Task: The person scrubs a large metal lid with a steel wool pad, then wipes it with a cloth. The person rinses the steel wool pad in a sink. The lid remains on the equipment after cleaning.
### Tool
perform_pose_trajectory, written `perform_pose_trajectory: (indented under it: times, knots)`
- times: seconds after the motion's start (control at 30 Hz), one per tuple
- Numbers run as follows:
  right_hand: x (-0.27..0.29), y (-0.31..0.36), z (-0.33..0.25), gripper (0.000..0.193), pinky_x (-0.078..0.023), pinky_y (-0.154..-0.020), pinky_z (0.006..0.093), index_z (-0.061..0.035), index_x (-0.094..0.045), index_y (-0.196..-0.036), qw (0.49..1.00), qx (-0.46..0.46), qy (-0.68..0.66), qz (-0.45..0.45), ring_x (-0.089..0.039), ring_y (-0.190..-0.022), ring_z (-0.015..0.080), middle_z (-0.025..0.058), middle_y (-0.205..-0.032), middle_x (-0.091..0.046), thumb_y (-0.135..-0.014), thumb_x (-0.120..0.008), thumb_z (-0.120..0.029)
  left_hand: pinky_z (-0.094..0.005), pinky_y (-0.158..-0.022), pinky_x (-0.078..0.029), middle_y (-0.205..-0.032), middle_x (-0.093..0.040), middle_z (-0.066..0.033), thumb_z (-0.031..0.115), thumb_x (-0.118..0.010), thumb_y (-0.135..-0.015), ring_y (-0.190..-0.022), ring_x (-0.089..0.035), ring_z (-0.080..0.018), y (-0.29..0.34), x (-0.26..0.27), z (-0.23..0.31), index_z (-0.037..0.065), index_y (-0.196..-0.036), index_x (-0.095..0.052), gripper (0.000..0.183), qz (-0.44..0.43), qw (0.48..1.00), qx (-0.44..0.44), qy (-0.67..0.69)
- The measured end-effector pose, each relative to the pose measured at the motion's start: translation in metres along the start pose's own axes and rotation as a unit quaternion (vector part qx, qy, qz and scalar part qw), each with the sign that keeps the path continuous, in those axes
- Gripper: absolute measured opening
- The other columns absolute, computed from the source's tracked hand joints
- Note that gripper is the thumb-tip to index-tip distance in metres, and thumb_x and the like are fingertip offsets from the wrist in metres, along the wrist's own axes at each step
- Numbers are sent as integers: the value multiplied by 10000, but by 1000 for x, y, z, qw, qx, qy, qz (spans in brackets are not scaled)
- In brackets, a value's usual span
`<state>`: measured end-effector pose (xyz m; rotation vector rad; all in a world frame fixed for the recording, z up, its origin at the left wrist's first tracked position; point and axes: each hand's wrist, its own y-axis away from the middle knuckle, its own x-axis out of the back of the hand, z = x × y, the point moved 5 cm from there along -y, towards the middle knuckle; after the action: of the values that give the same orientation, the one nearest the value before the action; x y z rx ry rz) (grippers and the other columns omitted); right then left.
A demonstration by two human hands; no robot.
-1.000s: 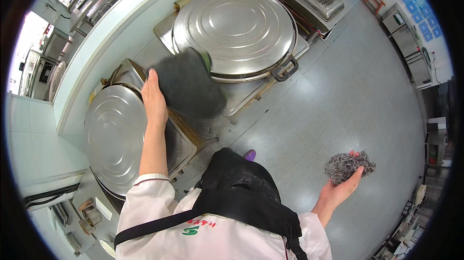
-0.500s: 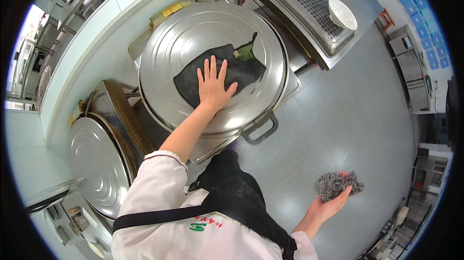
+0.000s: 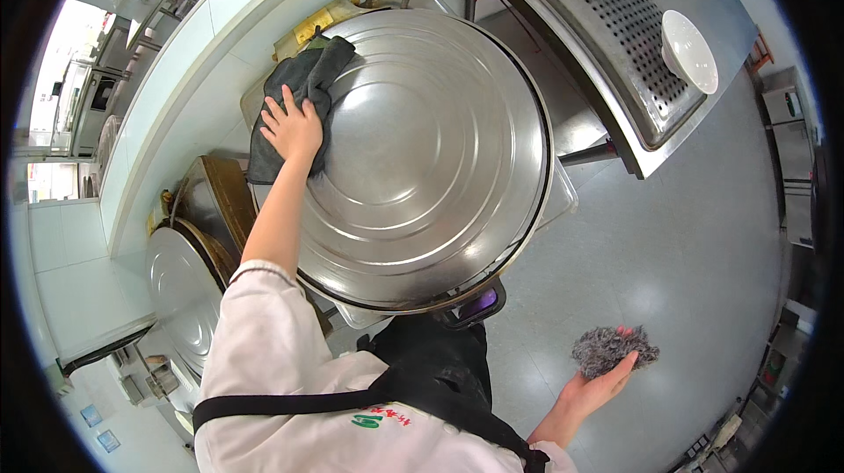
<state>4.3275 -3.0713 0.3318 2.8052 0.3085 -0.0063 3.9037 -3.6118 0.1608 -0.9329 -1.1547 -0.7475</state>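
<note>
The fingers (image 3: 626,359) of the right hand (image 3: 591,389) are curled upward round a grey steel-wool scourer (image 3: 614,348), which is held in the open palm, low and out to the side over the grey floor (image 3: 686,236), well apart from the work. Nothing else is touched by them.

Farther off, the fingers (image 3: 280,112) of the left hand (image 3: 294,128) are spread flat and pressed down on a dark grey cloth (image 3: 303,86), nothing being gripped; the cloth is pinned beneath the palm. Under and beyond those fingers the cloth is draped over the left rim of a large round steel lid (image 3: 422,165), partly on the lid's surface and partly hanging off its edge. To the right of the fingers the ringed face of the lid is spread out, bare and shiny.

The step in hand is judged to be the wiping of the lid with the cloth, at its far left edge, while the scourer is kept in reserve. For the next move, flat pressure on the cloth and a sweep across or round the rim would be called for, with care that the cloth is not pushed off the edge.

Below the left fingers a second, smaller steel lid (image 3: 180,275) is seen. Beyond the lid, to the right, a perforated steel counter (image 3: 607,25) is seen with a white bowl (image 3: 688,51) on it.
</note>
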Motion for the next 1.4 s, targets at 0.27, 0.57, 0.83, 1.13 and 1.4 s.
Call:
perform_pose_trajectory:
  times: [0.27, 0.57, 0.83, 1.13, 1.4]
  knots:
    - [42, -19, -22, 503, -523, -1019, 399, -3, -610, -1416, 996, 42, 37, 71, -629, -1255, 225, 97, -1393, -657, -1100, -579, -393, -616, -1203, -295, -1641, -435, -135, 453, -459, -1023, -1502, -362, -417, -22, 3, 245, 291, -1547, -536, 553, 26, 983, -180, 2]
    - [-15, -13, -52, 525, -457, -1120, 401, 10, -576, -1468, 999, 37, 9, 23, -596, -1319, 235, 112, -1431, -643, -1113, -548, -376, -588, -1247, -323, -1652, -439, -125, 226, -744, -837, -1537, -349, -425, 241, 90, 236, 219, -1401, -668, 570, -167, 753, -571, 282]
    - [-70, -21, -37, 543, -464, -1136, 412, 41, -537, -1484, 996, -5, -20, -88, -603, -1337, 237, 141, -1438, -639, -1129, -515, -369, -653, -1271, -172, -1737, -300, -135, 227, -726, -824, -1612, -196, -428, 276, 139, 4, 243, -1509, -566, 704, -205, 909, -333, 140]
    - [-45, -18, -36, 516, -466, -1121, 415, 33, -570, -1445, 999, 11, -3, -33, -604, -1320, 249, 129, -1427, -640, -1117, -528, -363, -608, -1244, -251, -1707, -310, -230, 340, -566, -1005, -1503, -334, -517, 70, 49, -46, 194, -1640, -408, 671, 44, 998, -43, -19]
    - [-20, -11, -34, 529, -464, -1126, 407, 38, -558, -1468, 1000, 16, 5, -20, -599, -1330, 245, 132, -1431, -637, -1123, -509, -360, -644, -1242, -246, -1688, -333, -255, 340, -555, -1025, -1537, -293, -523, 81, 50, 53, 194, -1607, -463, 607, 20, 973, -213, 80]
